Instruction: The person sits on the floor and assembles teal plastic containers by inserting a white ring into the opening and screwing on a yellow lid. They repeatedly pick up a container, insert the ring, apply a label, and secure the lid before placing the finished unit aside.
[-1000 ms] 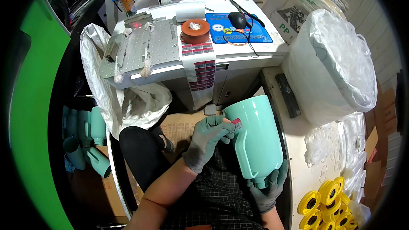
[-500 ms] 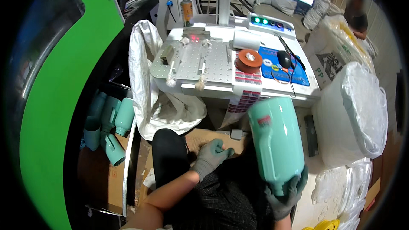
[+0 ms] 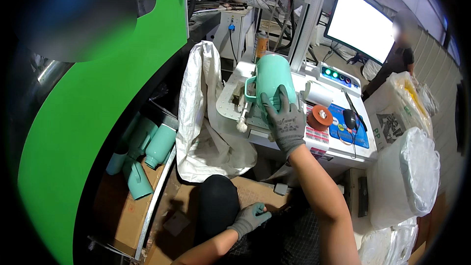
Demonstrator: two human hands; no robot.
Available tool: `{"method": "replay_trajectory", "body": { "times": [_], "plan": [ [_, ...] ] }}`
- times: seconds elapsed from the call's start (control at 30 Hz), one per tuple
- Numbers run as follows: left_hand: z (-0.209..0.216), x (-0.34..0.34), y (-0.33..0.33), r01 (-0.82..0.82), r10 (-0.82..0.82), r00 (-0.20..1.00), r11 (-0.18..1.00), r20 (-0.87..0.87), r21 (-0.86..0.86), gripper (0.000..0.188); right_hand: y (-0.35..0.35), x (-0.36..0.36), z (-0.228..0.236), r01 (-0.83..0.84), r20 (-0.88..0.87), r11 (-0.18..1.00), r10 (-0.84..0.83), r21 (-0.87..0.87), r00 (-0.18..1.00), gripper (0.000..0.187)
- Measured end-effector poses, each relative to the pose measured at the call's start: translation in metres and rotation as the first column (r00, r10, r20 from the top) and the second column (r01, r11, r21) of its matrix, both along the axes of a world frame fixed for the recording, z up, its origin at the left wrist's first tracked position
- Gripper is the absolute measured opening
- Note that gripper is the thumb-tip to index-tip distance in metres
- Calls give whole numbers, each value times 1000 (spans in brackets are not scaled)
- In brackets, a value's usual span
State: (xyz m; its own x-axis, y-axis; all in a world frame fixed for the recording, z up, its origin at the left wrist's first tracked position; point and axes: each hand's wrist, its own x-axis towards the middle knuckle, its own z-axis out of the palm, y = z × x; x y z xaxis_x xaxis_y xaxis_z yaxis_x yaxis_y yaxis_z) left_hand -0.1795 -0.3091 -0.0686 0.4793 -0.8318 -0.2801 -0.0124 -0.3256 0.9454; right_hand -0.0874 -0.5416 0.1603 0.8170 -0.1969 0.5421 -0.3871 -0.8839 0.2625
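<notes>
My right hand (image 3: 285, 123), in a grey glove, reaches out over the white worktable and grips the near, narrowing end of a glossy mint-green jug (image 3: 274, 76). The jug lies tilted above the perforated metal plate (image 3: 228, 104), its loop handle to the left; whether it rests on the plate is hidden. My gloved left hand (image 3: 249, 221) lies over my lap beside the knee, fingers curled, with nothing visible in it. Several similar mint-green jugs (image 3: 161, 142) sit in a cardboard-lined bin at the left.
A white sack (image 3: 198, 113) hangs at the table's left side. An orange-brown tape roll (image 3: 320, 117), a white roll (image 3: 318, 94) and a mouse (image 3: 349, 118) on a blue mat (image 3: 343, 135) lie to the right. Plastic-lined bags (image 3: 405, 176) stand beyond. Another person (image 3: 400, 61) stands behind the monitor.
My right hand has carried the jug from beside my lap, forward and left, onto or over the metal plate. The view has shifted. My left hand stays over my lap.
</notes>
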Motion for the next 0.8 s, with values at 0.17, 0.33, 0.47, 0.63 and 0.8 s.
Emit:
{"method": "replay_trajectory", "body": {
  "times": [0.17,0.33,0.47,0.63,0.8],
  "plan": [
    [6,0,-3,134,-125,990,982,-72,130,36,10,27,-2,95,-95,994,-99,-47,991,72],
    [-3,-5,-4,206,-220,969,971,111,124,42,16,50,-13,92,-91,993,-99,-75,991,70],
    [11,-4,-4,254,-267,958,959,106,122,45,17,49,-7,185,-140,983,-185,-9,973,67],
    [17,5,2,264,-273,958,960,93,94,45,23,69,5,211,-244,977,-211,-26,947,70],
    [58,1,13,33,27,974,966,227,-255,42,6,32,0,66,-60,997,-69,-49,996,89]
  ]
}}
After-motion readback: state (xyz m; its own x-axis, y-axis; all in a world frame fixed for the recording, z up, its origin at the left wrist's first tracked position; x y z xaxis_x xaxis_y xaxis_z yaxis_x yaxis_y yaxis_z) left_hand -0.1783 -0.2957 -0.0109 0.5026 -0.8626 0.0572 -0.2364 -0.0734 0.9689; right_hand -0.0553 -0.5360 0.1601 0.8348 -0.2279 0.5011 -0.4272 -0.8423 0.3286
